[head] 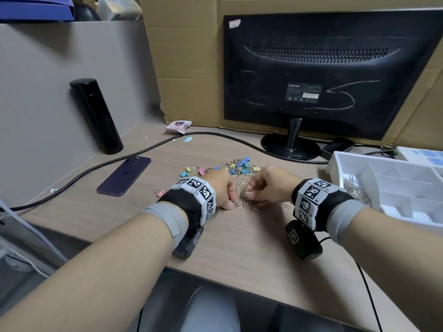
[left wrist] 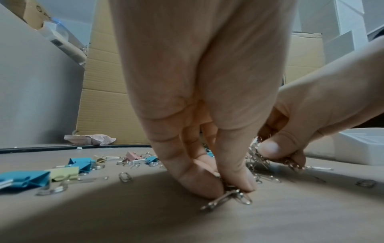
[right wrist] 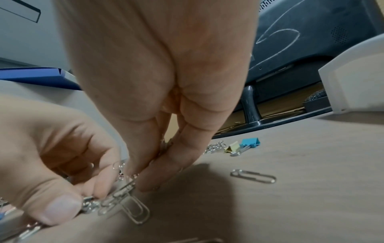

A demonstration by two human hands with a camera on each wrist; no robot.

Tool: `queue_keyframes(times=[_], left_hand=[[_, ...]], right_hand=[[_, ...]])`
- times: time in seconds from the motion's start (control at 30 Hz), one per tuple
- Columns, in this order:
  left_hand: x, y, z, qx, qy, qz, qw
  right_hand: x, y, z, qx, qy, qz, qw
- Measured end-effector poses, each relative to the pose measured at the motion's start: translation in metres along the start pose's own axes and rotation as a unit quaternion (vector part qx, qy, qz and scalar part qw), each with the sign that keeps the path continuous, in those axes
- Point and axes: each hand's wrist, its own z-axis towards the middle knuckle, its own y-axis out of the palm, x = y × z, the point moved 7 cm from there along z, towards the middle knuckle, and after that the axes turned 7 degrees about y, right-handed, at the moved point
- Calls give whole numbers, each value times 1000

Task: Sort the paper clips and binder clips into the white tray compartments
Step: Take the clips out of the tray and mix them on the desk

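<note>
Loose silver paper clips (head: 247,196) lie mid-desk between my hands. My left hand (head: 231,204) pinches a few paper clips (left wrist: 228,197) against the desk with thumb and fingers. My right hand (head: 251,196) pinches a bunch of paper clips (right wrist: 124,189) just beside it; in the left wrist view this bunch (left wrist: 257,154) hangs under its thumb. Coloured binder clips (head: 237,165) are heaped just beyond the hands. The white tray (head: 332,165) stands at the right, with a pile of paper clips (head: 354,191) in its near-left compartment.
A black monitor (head: 330,75) on its stand is behind the clips, against cardboard. A black bottle (head: 96,116) and a purple phone (head: 124,174) sit to the left, with a black cable (head: 96,167) running across the desk. A pink binder clip (head: 159,192) lies left of my left wrist.
</note>
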Motion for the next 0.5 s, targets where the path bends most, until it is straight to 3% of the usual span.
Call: queue_keyframes(times=[0.1, 0.5], left_hand=[[-2, 5, 0, -9, -2, 12, 1000], [0, -2, -14, 1, 25, -17, 1000]], right_hand=[[-1, 0, -3, -21, 9, 58, 998], [-5, -9, -13, 11, -11, 60, 998]])
